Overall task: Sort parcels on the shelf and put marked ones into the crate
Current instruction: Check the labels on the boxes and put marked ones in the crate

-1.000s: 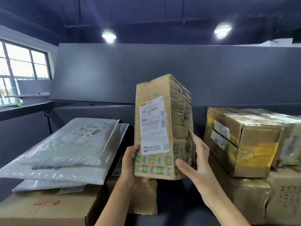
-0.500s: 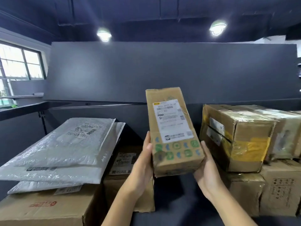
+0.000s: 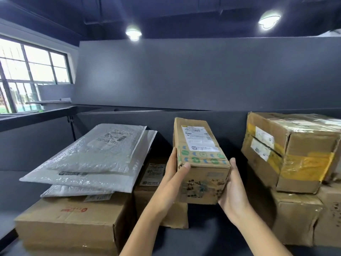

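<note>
Scuffed oblong cardboard parcel (image 3: 200,159), white label up, clamped between left hand (image 3: 174,173) and right hand (image 3: 232,189).

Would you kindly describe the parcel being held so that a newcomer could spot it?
On the dark grey shelf, between white padded mailers and a yellow-taped carton, both hands grip a narrow brown cardboard box. Only it has green printed symbols below its white label.

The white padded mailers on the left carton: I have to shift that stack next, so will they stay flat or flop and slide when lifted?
The white padded mailers look like thin bubble-lined plastic, so they would probably bend if lifted by one edge. Their glossy skins and uneven, overhanging stacking on the left carton suggest they could slide apart. They seem light for their size.
</note>
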A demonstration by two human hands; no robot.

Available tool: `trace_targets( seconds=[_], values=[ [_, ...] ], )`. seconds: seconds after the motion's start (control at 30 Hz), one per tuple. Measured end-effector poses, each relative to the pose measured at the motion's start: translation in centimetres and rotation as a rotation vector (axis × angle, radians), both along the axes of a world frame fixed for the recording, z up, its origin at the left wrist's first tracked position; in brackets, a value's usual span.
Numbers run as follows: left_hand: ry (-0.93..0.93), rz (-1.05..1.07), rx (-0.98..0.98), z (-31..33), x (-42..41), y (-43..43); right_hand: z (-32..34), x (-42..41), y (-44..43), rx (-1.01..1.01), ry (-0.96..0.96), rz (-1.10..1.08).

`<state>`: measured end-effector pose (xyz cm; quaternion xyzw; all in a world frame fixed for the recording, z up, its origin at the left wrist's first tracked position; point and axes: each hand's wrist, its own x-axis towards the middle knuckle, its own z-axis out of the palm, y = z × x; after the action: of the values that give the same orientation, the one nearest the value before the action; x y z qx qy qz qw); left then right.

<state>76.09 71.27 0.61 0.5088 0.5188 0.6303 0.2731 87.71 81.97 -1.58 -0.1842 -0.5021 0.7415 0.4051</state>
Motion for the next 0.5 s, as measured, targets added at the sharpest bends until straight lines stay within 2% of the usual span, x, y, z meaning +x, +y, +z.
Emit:
trace_targets(
  seconds=[0.07, 0.23, 0.4, 0.5],
  values=[
    [-0.038, 0.127, 0.018, 0.0, -0.1, -0.2, 0.1, -0.6, -0.4, 0.024, -0.004, 0.029],
    [-0.088, 0.524, 0.212, 0.2, 0.8, -0.1, -0.1, -2.3, -1.2, 0.118, -0.094, 0.144],
    [0.108, 0.756, 0.248, 0.4, 0.5, 0.7, -0.8, -3.3, -1.6, 0.259, -0.165, 0.121],
    [0.190, 0.863, 0.266, 0.5, 0.4, 1.1, -1.0, -3.6, -1.3, 0.277, -0.181, 0.123]
  ],
)
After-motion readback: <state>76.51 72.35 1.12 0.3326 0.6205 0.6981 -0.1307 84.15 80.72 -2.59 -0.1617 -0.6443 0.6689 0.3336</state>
